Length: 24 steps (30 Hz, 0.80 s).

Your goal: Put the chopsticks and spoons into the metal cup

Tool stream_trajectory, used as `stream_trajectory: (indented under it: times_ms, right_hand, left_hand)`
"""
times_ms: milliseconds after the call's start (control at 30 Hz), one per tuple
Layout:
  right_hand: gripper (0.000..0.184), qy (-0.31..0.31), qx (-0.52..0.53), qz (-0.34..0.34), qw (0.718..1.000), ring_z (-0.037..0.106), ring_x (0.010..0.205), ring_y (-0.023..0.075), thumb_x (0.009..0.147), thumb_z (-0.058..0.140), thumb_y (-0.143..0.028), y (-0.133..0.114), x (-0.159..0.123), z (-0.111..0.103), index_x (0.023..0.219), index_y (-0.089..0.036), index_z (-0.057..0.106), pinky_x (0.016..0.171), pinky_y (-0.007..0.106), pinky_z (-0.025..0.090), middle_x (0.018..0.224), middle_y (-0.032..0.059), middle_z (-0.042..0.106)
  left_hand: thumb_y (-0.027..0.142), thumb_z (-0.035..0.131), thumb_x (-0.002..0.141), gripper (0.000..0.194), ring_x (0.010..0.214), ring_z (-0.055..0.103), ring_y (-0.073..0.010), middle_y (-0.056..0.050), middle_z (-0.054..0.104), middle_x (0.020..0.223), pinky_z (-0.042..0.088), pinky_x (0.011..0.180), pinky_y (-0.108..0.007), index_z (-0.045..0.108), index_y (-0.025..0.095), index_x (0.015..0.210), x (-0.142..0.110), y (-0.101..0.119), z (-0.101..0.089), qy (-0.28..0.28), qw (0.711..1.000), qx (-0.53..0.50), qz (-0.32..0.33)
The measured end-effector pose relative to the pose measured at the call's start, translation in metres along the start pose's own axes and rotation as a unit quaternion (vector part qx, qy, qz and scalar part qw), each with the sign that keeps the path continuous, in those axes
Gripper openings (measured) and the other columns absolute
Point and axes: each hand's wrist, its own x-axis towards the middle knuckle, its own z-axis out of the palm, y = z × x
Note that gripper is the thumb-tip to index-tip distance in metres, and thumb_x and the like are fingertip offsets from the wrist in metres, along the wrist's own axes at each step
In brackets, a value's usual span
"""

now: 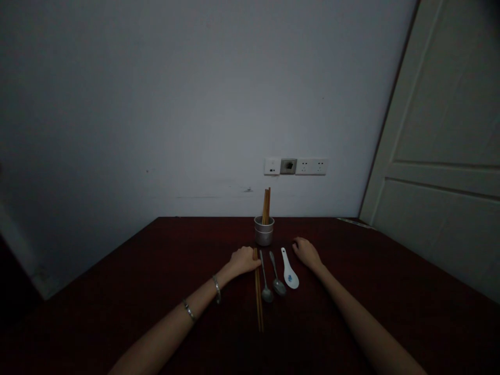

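A pair of wooden chopsticks (258, 302) lies lengthwise on the dark red table. My left hand (242, 259) is closed around their upper end, thumb across the sticks. Just right of them lie a long-handled metal spoon (267, 294) and a second metal spoon (279, 287), bowls toward me. Beside these is a white soup spoon (291, 277) with a blue mark in its bowl. My right hand (307, 252) rests on the table to the right of the white spoon's handle, fingers slightly apart and holding nothing. Dim light blurs the finger detail.
A metal cup (264, 233) stands behind the spoons, with several upright chopsticks (266, 206) in it. The table (187, 239) meets a pale wall with a row of sockets (311, 166). A panelled door (441, 172) is at the right.
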Motion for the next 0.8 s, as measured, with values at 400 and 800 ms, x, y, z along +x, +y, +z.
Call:
stream_trajectory:
  times_ms: [400, 800]
  right_hand:
    - [0.03, 0.01, 0.007, -0.002, 1.0, 0.057, 0.101, 0.0207, 0.084, 0.04, -0.019, 0.0, 0.0, 0.002, 0.104, -0.01, 0.061, 0.086, 0.026, 0.039, 0.11, 0.0145, 0.062]
    - [0.03, 0.016, -0.004, -0.015, 1.0, 0.058, 0.099, 0.0213, 0.085, 0.039, -0.021, 0.003, 0.002, 0.006, 0.1, -0.009, 0.062, 0.084, 0.026, 0.039, 0.105, 0.0152, 0.063]
  left_hand:
    - [0.037, 0.049, 0.076, 0.031, 0.091, 0.063, -0.0285, -0.014, 0.067, 0.098, 0.049, 0.072, -0.034, 0.065, 0.017, 0.093, 0.004, 0.008, 0.008, 0.007, 0.999, 0.031, -0.011]
    - [0.04, 0.049, 0.075, 0.036, 0.091, 0.063, -0.0258, -0.014, 0.067, 0.099, 0.049, 0.07, -0.029, 0.066, 0.015, 0.096, 0.003, 0.017, 0.004, 0.001, 0.998, 0.018, -0.055]
